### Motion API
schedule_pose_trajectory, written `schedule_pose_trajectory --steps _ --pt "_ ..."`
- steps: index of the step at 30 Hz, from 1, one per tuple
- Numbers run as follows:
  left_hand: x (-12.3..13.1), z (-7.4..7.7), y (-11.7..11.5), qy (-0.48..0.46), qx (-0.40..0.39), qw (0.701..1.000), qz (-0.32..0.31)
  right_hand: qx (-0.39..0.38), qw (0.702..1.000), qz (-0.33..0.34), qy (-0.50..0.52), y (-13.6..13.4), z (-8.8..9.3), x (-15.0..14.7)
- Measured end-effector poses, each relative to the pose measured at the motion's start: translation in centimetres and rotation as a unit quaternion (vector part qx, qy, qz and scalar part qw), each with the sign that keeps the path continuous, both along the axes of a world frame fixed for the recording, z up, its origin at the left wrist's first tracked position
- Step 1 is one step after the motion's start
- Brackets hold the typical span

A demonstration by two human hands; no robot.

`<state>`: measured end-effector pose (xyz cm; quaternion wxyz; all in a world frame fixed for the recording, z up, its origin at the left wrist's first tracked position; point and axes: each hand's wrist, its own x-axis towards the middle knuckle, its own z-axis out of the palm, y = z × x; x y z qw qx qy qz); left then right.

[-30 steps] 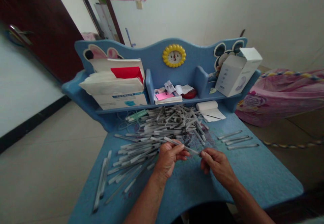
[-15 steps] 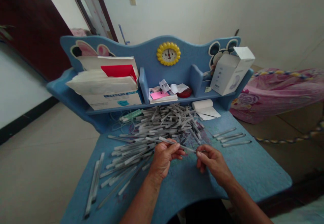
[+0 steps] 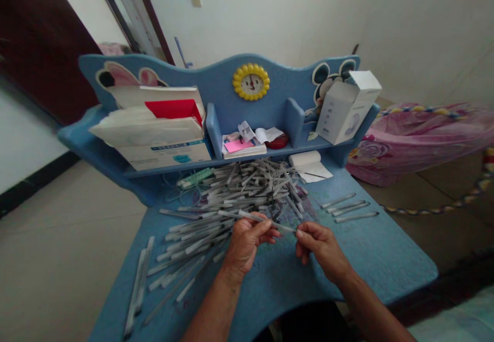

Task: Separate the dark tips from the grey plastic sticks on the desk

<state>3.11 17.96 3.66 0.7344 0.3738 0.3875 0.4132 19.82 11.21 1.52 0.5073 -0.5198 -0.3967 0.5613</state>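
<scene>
My left hand [image 3: 247, 240] is closed around a clear pen barrel [image 3: 250, 216] that points up and to the left. My right hand [image 3: 320, 246] pinches the thin refill end [image 3: 287, 227] that sticks out of that barrel toward the right. Both hands hover just above the blue desk [image 3: 378, 259], at the near edge of a big heap of grey pen parts [image 3: 247, 187]. Long clear tubes [image 3: 185, 239] fan out to the left of my left hand.
Several finished pens [image 3: 347, 208] lie in a row at the right. A shelf at the back holds paper packs [image 3: 154, 131], a pink notepad [image 3: 239, 146], a white box [image 3: 343, 107] and a yellow clock [image 3: 250, 82]. A white roll [image 3: 306, 159] sits below. A pink cover [image 3: 424, 136] lies on the floor.
The view has shifted a little to the right, so the desk sits further left in the frame. My hands keep the same grip on the pen and have hardly moved.
</scene>
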Motion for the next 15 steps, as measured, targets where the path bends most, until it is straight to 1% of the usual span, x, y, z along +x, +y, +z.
schedule_pose_trajectory --steps 4,7,10,13,15 --pt "-0.22 0.18 0.02 0.000 0.041 0.999 -0.028 -0.030 0.997 0.001 0.075 0.22 0.14 -0.20" --pt "-0.37 0.47 0.09 0.019 0.090 0.994 -0.058 -0.055 0.987 0.010 0.149 0.45 -0.16 0.00" --pt "-0.43 0.58 0.20 0.031 0.118 0.990 -0.071 -0.070 0.980 0.019 0.186 0.69 -0.50 0.27" --pt "-0.31 0.48 0.24 0.049 0.129 0.988 -0.068 -0.087 0.984 0.025 0.155 0.88 -0.54 0.47" --pt "-0.16 0.36 0.25 0.066 0.127 0.988 -0.059 -0.088 0.993 0.020 0.077 0.89 -0.37 0.62"
